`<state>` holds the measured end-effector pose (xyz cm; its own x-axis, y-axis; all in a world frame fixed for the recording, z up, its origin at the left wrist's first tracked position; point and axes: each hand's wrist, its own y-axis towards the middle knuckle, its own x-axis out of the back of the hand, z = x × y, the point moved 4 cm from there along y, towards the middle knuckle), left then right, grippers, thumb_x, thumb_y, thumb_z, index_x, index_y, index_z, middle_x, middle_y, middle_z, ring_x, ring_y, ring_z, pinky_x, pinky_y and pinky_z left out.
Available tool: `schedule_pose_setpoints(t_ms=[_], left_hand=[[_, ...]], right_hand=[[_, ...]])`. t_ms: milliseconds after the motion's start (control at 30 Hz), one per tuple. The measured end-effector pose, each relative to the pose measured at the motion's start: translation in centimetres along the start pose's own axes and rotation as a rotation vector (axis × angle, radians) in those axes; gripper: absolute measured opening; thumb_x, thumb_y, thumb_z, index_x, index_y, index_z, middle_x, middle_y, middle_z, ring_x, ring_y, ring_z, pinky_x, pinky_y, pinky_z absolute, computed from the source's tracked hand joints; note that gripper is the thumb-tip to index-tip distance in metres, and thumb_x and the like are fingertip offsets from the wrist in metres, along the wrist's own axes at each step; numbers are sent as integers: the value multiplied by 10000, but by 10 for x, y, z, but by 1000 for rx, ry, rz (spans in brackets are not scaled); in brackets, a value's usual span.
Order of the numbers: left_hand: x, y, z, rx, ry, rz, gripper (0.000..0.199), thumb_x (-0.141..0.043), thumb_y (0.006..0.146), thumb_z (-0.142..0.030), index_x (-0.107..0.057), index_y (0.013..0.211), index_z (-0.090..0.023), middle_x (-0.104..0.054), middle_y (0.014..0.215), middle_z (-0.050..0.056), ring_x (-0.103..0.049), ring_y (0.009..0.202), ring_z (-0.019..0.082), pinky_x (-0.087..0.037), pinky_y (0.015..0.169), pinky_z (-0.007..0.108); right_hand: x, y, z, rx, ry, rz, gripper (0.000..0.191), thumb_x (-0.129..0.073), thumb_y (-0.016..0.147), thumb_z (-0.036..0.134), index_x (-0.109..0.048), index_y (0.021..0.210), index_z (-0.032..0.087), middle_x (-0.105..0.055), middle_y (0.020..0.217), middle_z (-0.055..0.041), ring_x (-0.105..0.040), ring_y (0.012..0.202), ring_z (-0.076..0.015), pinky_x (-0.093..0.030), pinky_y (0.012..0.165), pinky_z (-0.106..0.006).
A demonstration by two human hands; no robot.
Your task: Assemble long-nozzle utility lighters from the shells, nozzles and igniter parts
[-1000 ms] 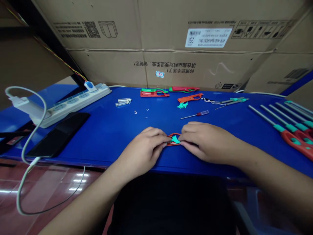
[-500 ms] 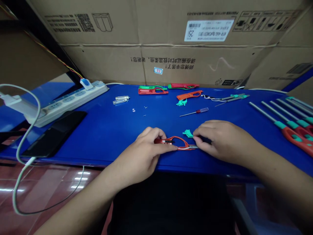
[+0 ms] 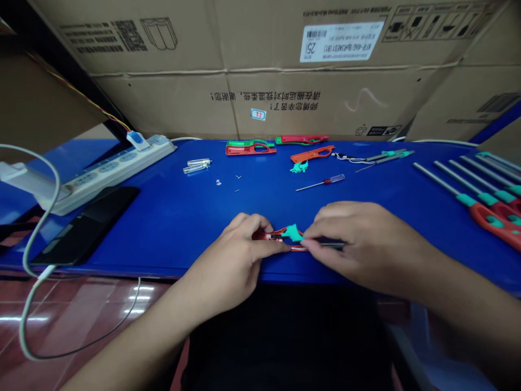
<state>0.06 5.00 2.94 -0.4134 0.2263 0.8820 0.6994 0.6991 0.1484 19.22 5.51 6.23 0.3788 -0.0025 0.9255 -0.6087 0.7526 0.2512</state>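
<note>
My left hand (image 3: 238, 252) is closed around the handle end of an open red lighter casing half (image 3: 298, 248), holding it low over the blue table near the front edge. White and black parts sit inside the casing, and a dark metal tube (image 3: 332, 245) runs out past its right end. A teal lighter trigger (image 3: 293, 233) is pinched in the fingertips of my right hand (image 3: 352, 231). It lies over the casing's loop opening, its left tip beside the black part; whether it touches the casing I cannot tell.
A screwdriver (image 3: 321, 182), another teal trigger (image 3: 299, 167), an orange casing half (image 3: 312, 154) and wired tubes (image 3: 376, 158) lie behind my hands. Clear fuel tanks (image 3: 197, 165) are back left. A phone (image 3: 87, 225) and power strip (image 3: 109, 174) lie left, assembled lighters (image 3: 488, 217) right.
My right hand has brought the teal trigger leftward from beside the casing to over its loop opening. My left hand keeps its hold on the casing. The view has shifted slightly.
</note>
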Motion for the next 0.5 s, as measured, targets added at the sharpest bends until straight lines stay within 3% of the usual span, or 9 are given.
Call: schedule_pose_setpoints(t_ms=[233,500], left_hand=[[-3,-1,2,-7,-4,-43,581,-454,880,7,-687,1257,-369,-544,1142,69,-493,1045,228,-484,907,419],[-3,-2,4,-43,-3,-81,566,-451,885,12,-700,1237,-354,-572,1153,61,-529,1047,211,-494,914,407]], right_hand=[[-20,-7,3,4,0,94,218,-546,948,204,-732,842,161,-671,806,-42,-596,775,-175,-434,722,-317],[-20,-6,11,85,-165,72,226,-523,933,163,-658,751,165,-605,741,-35,-533,718,-180,-398,691,-328]])
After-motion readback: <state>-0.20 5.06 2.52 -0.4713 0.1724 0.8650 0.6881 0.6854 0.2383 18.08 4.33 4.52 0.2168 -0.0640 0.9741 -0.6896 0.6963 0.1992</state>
